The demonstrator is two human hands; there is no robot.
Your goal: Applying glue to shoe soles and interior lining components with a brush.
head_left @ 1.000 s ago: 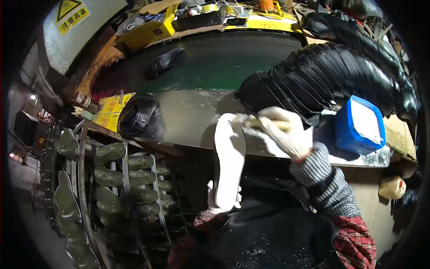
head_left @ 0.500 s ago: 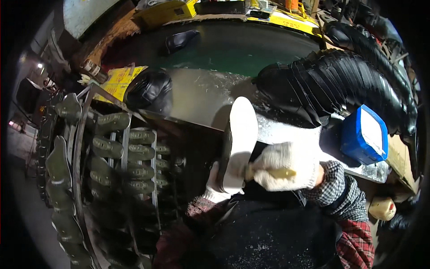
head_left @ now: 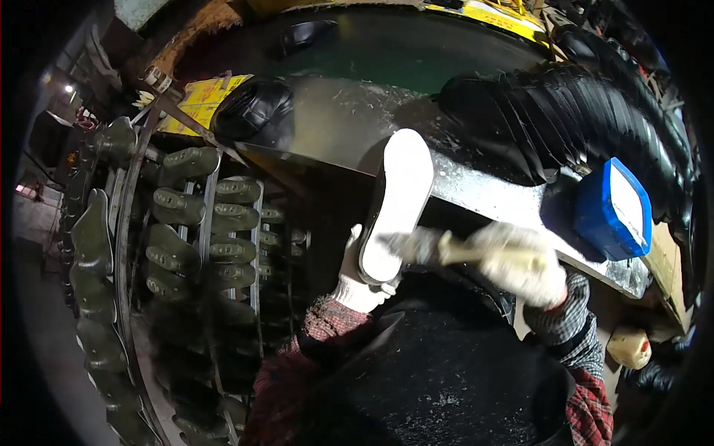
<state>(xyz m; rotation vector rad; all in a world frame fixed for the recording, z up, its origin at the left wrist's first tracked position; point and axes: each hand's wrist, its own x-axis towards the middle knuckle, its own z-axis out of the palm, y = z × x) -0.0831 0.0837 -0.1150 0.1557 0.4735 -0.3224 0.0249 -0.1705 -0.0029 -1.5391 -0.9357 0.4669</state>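
A shoe [head_left: 407, 178] with a white underside and dark edge is held sole up in front of me, its long side slanting away. My left hand [head_left: 358, 286], in a white knit glove, is closed around its near end. In my right hand [head_left: 520, 260], also gloved and a little blurred, is a brush [head_left: 425, 247] with a pale handle. The bristles lie against the near part of the white sole, smeared by motion. A blue tub [head_left: 591, 208] with white contents stands to the right of the right hand.
Stacked black shoe uppers [head_left: 513, 111] fill the right of the metal bench [head_left: 335, 126]. A black shoe [head_left: 256, 111] sits at its left end, another [head_left: 309, 33] farther back. A metal rack [head_left: 212, 201] with several olive-coloured soles stands left. A pale container [head_left: 628, 348] is low at right.
My right hand has moved right and slightly away, bringing the brush into clearer view on the sole. The shoe and my left hand sit slightly higher in the picture.
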